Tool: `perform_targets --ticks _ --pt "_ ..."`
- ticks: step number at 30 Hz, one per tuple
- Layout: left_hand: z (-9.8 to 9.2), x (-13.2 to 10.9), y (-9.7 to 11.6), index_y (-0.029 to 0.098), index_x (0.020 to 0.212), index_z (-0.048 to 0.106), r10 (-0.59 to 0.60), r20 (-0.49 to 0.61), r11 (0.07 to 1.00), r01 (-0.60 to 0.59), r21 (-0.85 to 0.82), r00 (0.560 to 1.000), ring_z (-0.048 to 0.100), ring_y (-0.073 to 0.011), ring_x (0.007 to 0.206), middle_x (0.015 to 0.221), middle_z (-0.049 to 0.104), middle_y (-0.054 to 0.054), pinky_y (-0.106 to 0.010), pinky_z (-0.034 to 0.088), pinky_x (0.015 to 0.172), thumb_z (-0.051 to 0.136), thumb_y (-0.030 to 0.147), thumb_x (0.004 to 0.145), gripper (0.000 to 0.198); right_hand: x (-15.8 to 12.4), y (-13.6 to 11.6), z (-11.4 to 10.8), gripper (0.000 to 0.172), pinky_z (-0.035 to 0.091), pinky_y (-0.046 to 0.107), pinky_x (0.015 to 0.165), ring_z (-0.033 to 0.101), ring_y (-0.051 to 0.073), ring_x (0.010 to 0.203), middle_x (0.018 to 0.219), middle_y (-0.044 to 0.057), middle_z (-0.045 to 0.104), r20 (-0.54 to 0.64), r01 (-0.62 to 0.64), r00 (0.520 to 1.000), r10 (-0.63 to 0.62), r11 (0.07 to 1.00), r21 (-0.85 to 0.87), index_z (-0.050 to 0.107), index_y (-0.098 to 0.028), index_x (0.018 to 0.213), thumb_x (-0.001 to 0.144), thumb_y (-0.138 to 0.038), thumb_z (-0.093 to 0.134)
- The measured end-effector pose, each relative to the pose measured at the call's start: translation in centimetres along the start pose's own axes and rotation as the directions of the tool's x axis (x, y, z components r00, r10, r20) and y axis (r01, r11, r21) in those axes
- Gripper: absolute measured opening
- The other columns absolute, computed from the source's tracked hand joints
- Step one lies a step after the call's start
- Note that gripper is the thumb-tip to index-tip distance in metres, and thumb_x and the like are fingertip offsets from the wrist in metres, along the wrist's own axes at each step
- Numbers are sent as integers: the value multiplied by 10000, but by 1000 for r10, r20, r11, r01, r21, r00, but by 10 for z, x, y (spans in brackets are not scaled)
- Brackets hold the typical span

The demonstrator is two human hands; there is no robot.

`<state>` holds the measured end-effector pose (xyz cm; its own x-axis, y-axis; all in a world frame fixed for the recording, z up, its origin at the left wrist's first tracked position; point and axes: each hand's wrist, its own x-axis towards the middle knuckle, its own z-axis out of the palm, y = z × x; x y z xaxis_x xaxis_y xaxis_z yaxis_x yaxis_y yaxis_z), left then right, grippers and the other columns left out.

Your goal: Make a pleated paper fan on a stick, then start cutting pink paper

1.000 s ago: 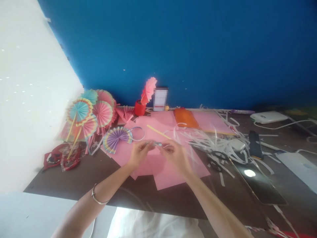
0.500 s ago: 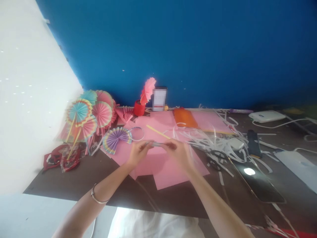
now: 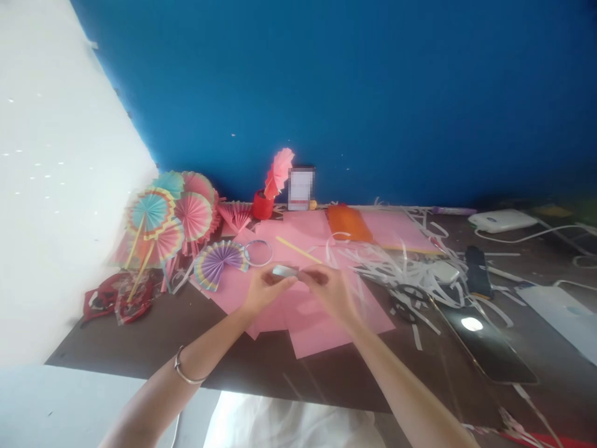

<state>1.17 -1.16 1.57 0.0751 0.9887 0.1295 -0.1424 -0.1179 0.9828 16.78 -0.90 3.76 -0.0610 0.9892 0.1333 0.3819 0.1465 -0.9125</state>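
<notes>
Both my hands meet over a spread of pink paper sheets (image 3: 321, 323) on a dark table (image 3: 153, 336). My left hand (image 3: 262, 291) and my right hand (image 3: 332, 291) pinch the two ends of a small pale strip-like piece (image 3: 285, 271) held between them; it is blurred and I cannot name it more closely. A bangle sits on my left wrist. A clear tape ring (image 3: 259, 252) and a purple folded paper fan (image 3: 215, 261) lie just beyond my left hand.
Several colourful paper fans (image 3: 168, 214) pile at the left, with red wrappers (image 3: 116, 298) in front. A red cup (image 3: 262, 204) holds a pink fan. White paper strips (image 3: 410, 264), scissors (image 3: 405, 298), phones (image 3: 487, 339) and cables fill the right.
My hands have drawn a little closer together and the pale piece between them has turned and shortened. The rest of the table is unchanged.
</notes>
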Motion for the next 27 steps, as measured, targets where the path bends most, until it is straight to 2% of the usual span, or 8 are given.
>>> perform_targets --ticks 3,7,11,15,19,27 --pt "3 1 -4 139 820 712 -64 -47 997 62 -47 997 652 -241 905 911 712 -78 -384 541 834 710 359 670 266 -2 1 4 300 479 280 567 619 182 639 705 54 678 5 -11 1000 11 999 41 667 -173 687 709 -468 620" --pt "1 4 -2 127 788 725 -67 -165 994 53 -91 984 668 -230 836 816 722 -53 -406 553 824 685 405 679 302 -3 2 4 299 505 275 544 630 171 633 837 68 678 1 -38 999 38 995 96 669 -174 817 697 -446 638" --pt "-6 7 1 116 730 725 -84 -254 995 67 -77 964 674 -228 781 726 715 -40 -417 555 818 698 400 662 293 -1 5 -1 222 497 267 507 601 144 536 735 46 655 26 -52 998 51 997 60 652 -172 738 706 -389 620" --pt "-9 9 -2 117 721 714 -92 -199 994 77 -82 976 675 -225 783 725 709 -43 -412 551 822 678 405 686 293 0 7 -4 218 473 254 493 577 138 507 617 28 622 81 -58 995 57 998 15 635 -168 682 719 -379 597" --pt "-9 8 -2 119 778 707 -110 -158 987 90 -130 981 672 -234 832 786 713 -64 -420 529 852 664 411 704 305 1 4 -5 228 423 224 427 549 124 444 504 -4 568 114 -119 987 114 992 32 603 -167 680 728 -389 583" --pt "-8 7 -2 110 853 694 -128 -118 975 104 -197 985 671 -250 845 881 709 -105 -452 514 862 661 412 712 334 3 2 -4 259 398 204 367 557 126 416 497 -16 575 86 -181 981 174 980 80 558 -172 723 663 -411 640"
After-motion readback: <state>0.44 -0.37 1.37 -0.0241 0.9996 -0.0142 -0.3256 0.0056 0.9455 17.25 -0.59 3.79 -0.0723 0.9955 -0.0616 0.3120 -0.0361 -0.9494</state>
